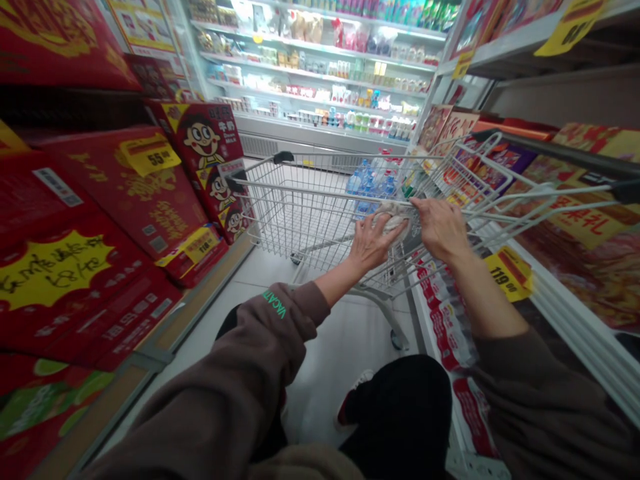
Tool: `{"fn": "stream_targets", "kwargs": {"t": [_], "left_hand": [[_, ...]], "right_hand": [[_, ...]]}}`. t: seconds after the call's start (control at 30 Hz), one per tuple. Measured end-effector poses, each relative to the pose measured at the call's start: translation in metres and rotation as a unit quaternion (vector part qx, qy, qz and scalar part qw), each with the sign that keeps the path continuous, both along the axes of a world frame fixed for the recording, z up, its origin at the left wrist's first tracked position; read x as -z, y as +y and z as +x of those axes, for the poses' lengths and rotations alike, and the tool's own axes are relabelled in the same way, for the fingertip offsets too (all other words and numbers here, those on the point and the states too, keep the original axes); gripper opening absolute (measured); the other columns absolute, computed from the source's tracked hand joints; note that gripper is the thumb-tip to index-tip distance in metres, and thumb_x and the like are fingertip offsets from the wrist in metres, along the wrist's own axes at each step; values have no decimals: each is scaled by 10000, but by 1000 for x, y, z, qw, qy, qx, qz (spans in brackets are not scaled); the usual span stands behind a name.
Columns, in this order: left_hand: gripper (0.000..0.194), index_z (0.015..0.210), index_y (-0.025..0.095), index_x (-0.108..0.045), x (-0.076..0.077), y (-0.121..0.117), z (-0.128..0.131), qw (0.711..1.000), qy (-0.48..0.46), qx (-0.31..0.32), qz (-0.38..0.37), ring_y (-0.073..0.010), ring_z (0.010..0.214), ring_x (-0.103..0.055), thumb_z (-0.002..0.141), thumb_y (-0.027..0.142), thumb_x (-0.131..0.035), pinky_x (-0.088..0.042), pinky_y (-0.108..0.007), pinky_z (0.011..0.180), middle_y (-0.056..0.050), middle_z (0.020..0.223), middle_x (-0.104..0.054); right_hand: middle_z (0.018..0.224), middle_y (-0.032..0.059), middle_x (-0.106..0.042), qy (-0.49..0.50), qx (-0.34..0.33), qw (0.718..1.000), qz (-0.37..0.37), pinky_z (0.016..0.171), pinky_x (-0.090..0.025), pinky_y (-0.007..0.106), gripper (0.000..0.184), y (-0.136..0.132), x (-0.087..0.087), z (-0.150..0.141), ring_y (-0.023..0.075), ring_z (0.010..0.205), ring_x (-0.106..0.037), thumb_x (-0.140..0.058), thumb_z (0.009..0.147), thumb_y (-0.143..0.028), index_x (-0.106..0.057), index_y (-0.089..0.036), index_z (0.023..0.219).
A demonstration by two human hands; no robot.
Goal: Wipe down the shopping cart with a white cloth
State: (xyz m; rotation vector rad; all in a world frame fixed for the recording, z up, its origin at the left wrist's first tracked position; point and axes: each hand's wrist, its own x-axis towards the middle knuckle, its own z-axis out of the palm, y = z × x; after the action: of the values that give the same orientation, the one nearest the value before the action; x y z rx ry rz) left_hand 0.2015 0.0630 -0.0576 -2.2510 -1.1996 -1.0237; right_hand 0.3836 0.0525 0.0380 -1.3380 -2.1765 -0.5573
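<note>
Our left hand [373, 243] and right hand [440, 230] reach forward side by side, just apart, fingers [385, 230] curled downward, wrists slightly bent; both forearms [335, 283] show bare past brown sweatshirt sleeves [280, 333], the left sleeve bearing green lettering [274, 303]

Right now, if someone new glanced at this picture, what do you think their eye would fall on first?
The red boxes stacked along the left come first, one printed with a cartoon boy. Straight ahead, the left hand and right hand rest on the handle of a wire cart holding bottled water, while a lit chiller glows at the aisle's end.
</note>
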Motion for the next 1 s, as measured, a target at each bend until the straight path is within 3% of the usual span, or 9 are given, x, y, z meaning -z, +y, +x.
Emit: {"fn": "stream_targets", "kwargs": {"t": [0.2,0.3,0.43,0.53,0.67,0.73,0.87,1.0], "left_hand": [[774,1502,356,-506,20,0,-36,989,-110,-82,-54,-332,1160,-442,769,129,-604,-409,-464,906,-127,1407,-481],[770,1505,355,-500,18,-6,-34,989,-120,-75,-45,-328,1157,-437,774,143,-611,-411,-464,923,-119,1415,-476],[790,1516,402,-468,12,-8,-28,997,-55,-26,-37,-345,1222,-416,785,140,-612,-397,-477,925,-102,1437,-478],[784,1501,408,-491,15,-5,-37,991,-100,-62,-67,-343,1211,-429,781,124,-615,-410,-480,922,-100,1440,-478],[764,1491,379,-519,23,-7,-54,971,-196,-112,-81,-341,1186,-459,777,125,-622,-438,-495,941,-106,1432,-494],[761,1495,371,-516,27,-9,-57,980,-165,-91,-60,-359,1252,-437,784,122,-622,-425,-518,974,-97,1484,-487],[758,1522,396,-463,31,-4,-63,1000,-1,6,13,-392,1476,-251,835,87,-549,-346,-585,1065,-10,1629,-398],[768,1516,379,-478,34,9,-83,1000,-6,-22,2,-368,1476,-284,828,39,-512,-367,-567,1039,-8,1639,-405]], "right_hand": [[1140,86,-723,39,30,999,-10,943,-384,426,659,6,3,-3,261,1081,-608,-46,1055,-421,-658,-248,1229],[1119,106,-726,49,55,997,-1,943,-382,429,667,7,2,-16,267,1064,-611,-41,1052,-424,-667,-227,1174],[1274,115,-685,30,12,999,-1,1017,-360,433,603,6,5,-35,266,1163,-581,-98,1052,-411,-603,-222,1322],[1279,101,-680,24,-2,1000,-15,1029,-357,436,600,5,9,-41,267,1164,-569,-106,1049,-409,-590,-237,1358],[1210,96,-694,61,20,998,2,1006,-359,443,610,8,13,-47,270,1115,-567,-93,1047,-408,-639,-249,1267],[1187,110,-694,64,40,997,18,988,-356,445,615,10,13,-52,277,1092,-563,-91,1047,-415,-653,-231,1219],[1104,129,-697,45,71,996,23,947,-360,439,631,12,13,-59,286,1047,-563,-70,1046,-414,-655,-201,1147],[1099,126,-692,32,75,996,19,933,-362,430,610,12,13,-57,285,1044,-557,-78,1047,-414,-642,-208,1151]]}}
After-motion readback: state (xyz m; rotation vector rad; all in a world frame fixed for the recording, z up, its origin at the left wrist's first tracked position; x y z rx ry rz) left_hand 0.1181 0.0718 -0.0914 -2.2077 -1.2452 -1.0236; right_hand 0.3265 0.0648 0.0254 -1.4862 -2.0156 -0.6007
